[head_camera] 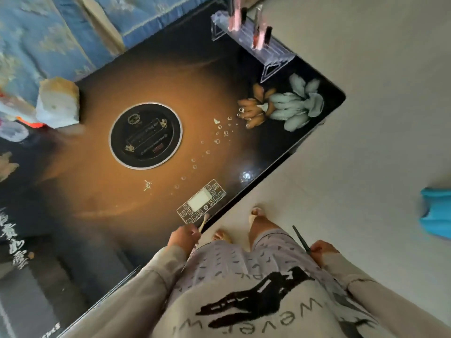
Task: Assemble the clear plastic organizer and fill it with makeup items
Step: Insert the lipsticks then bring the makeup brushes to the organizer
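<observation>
L hand [184, 236] grips brush [203, 223]; organizer [253, 42] far off.

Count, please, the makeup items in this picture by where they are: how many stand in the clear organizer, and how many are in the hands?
Standing in the clear organizer: 4, blurred; pink tube, dark tube, reddish tube, dark tube
Held in left hand: 1, pale stick
Held in right hand: 1, dark pencil
Total: 6

Clear plastic organizer [253, 42] stood assembled at far tabletop [97, 191] corner, several pink and dark makeup tubes [258, 35] upright in its slots, details blurred.
</observation>
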Motion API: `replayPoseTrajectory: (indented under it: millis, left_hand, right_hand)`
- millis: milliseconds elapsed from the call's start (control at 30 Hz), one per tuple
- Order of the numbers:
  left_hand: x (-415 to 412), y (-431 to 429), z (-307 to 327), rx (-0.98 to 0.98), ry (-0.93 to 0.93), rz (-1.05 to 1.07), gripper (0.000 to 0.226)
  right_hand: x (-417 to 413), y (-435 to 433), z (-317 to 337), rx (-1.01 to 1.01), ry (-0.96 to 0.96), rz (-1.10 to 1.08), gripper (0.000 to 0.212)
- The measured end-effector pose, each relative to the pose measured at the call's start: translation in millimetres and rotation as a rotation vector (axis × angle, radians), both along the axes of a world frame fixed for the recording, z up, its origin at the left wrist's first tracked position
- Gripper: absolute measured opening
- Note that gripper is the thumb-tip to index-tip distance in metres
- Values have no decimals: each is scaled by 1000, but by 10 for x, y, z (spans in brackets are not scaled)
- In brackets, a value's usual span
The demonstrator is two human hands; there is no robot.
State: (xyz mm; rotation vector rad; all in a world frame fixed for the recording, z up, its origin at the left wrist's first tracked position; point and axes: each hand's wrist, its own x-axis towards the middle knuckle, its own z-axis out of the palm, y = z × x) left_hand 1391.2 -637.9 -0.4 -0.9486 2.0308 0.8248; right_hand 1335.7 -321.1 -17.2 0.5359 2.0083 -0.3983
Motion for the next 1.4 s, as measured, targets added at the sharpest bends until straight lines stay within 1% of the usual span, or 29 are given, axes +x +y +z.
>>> replayPoseTrajectory:
  millis: [33,100,133,233,300,367,433,500,600,667,700,800,867,1000,1067,1167,1200,1300,1333,1367,1400]
  left_hand:
    - [-161,75,18,10,26,-29,34]
    - [-450,256,29,45,57,-113,27]
    - [-561,338,41,58,59,-165,25]
    - [-903,660,16,70,33,-331,23]
    - [-1075,863,-8,57,12,-414,18]
    - [-1247,1130,-50,50,-13,-459,12]
    - [-1388,1418,-90,45,-46,-480,10]
    - [-1524,1703,-104,44,-89,-510,14]
    - [-1738,2128,-125,-19,-142,-628,26]
    - [-1893,2338,-119,-55,-146,-644,27]
    - [-1977,2425,-125,-67,-143,-627,27]
    - [-2228,2619,-119,-48,-121,-526,26]
    - [-2416,2727,-135,-28,-119,-522,24]
    - [-2788,2921,-161,-11,-131,-576,11]
    - [-3023,3037,-201,-11,-130,-594,14]
    - [-3450,3241,-245,9,-144,-630,8]
    - [-3613,3316,-256,6,-152,-657,10]
    - [-4153,3579,-204,-8,-166,-772,18]
    - [-4360,3689,-182,-13,-164,-813,18]
    - [-4558,3798,-157,-20,-157,-849,19]
    - [-4764,3901,-144,-28,-147,-871,23]
  right_hand:
    - [54,111,4,13,-4,-49,18]
    - [155,329,9,48,8,-157,6]
    - [201,423,-4,63,17,-198,3]
    - [282,760,-37,67,-17,-301,16]
    - [276,963,-43,41,-47,-363,11]
    - [182,1238,-48,37,-53,-410,11]
    - [23,1509,-37,36,-49,-435,21]
    - [-180,1751,-11,20,-30,-455,29]
    - [-464,2100,30,-3,3,-479,26]
    - [-650,2293,40,-38,62,-545,13]
    - [-750,2394,42,-39,90,-577,11]
    - [-1039,2625,12,-52,121,-586,13]
    - [-1233,2734,-3,-68,136,-609,13]
    - [-1532,2881,-34,-88,135,-666,12]
    - [-1663,2957,-58,-95,121,-696,13]
    - [-1883,3103,-87,-91,98,-730,14]
    - [-1958,3163,-83,-83,84,-737,14]
    - [-2226,3342,-67,-31,39,-752,23]
    - [-2342,3411,-70,-12,46,-769,19]
    - [-2454,3476,-64,1,39,-772,10]
    - [-2573,3523,-40,7,32,-764,5]
